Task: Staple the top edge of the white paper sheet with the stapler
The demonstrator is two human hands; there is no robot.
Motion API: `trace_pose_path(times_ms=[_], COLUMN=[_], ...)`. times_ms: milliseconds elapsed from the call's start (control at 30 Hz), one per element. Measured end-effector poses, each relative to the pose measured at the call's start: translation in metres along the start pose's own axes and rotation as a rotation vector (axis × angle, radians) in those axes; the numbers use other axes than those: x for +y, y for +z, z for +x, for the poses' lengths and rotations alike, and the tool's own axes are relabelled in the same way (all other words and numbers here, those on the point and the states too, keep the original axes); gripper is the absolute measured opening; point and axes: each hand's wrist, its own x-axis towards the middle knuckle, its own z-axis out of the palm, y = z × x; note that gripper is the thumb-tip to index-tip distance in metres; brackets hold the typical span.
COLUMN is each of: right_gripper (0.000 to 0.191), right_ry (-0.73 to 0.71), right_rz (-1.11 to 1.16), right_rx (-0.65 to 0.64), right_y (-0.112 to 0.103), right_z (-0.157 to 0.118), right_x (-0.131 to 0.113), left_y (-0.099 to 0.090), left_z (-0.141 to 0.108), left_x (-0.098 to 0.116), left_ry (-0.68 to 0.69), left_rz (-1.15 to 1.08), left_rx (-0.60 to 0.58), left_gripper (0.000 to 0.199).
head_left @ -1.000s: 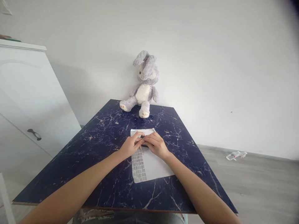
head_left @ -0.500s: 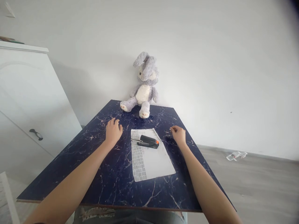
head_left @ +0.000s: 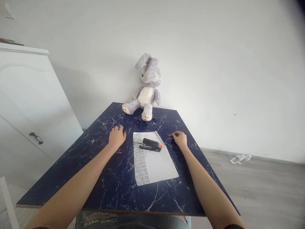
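Note:
A black stapler (head_left: 151, 145) with an orange part at its right end lies across a sheet of paper (head_left: 159, 165), which has a grey block pattern down its left side. To the left of the paper, my left hand (head_left: 116, 137) rests palm down on the table, fingers bent and thumb apart. A tiny greyish spot shows by its fingertips, too small to identify. Right of the paper, my right hand (head_left: 180, 139) is closed, thumb and fingers pinched together; whatever they hold is too small to make out. Neither hand touches the stapler.
The dark blue marbled table (head_left: 114, 187) stands against a white wall. At its far edge sits a grey plush rabbit (head_left: 145, 92). A white cabinet (head_left: 30, 95) is on the left. Clear plastic packaging (head_left: 240, 158) lies on the floor at right.
My left hand has moved slightly nearer, its fingers more bent and closer together. My right hand has shifted a little left and nearer, still pinched. The stapler and paper rest as before.

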Motion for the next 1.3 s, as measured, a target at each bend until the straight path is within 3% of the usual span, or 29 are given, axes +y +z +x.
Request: trace_pose_path(times_ms=[167, 333, 500, 733, 933, 1133, 1300], right_gripper=[0.022, 0.025, 0.024, 0.016, 0.01, 0.009, 0.009], right_ry=[0.012, 0.012, -0.011, -0.043, -0.05, -0.067, -0.075], right_rz=[0.006, 0.012, 0.003, -0.015, -0.038, -0.045, -0.044], right_rx=[-0.003, -0.012, -0.015, -0.03, -0.033, -0.039, -0.035], right_y=[0.001, 0.002, 0.001, 0.001, 0.004, 0.006, 0.008], right_z=[0.0, 0.0, 0.0, -0.002, 0.0, 0.001, 0.003], right_x=[0.001, -0.001, -0.002, -0.006, -0.004, -0.001, 0.001], left_y=[0.002, 0.013, 0.005, -0.005, -0.004, -0.014, -0.02], left_z=[0.008, 0.013, 0.011, 0.011, 0.013, 0.011, 0.005], left_x=[-0.007, -0.014, -0.011, -0.01, -0.009, -0.008, -0.005], left_ry=[0.033, 0.001, 0.033, 0.114, 0.129, 0.096, 0.067], left_rz=[-0.057, -0.087, -0.03, -0.048, -0.176, -0.146, -0.133], left_rx=[0.083, -0.124, -0.025, -0.014, -0.034, -0.129, -0.123], left_gripper=[0.056, 0.064, 0.04, 0.019, 0.027, 0.018, 0.011])
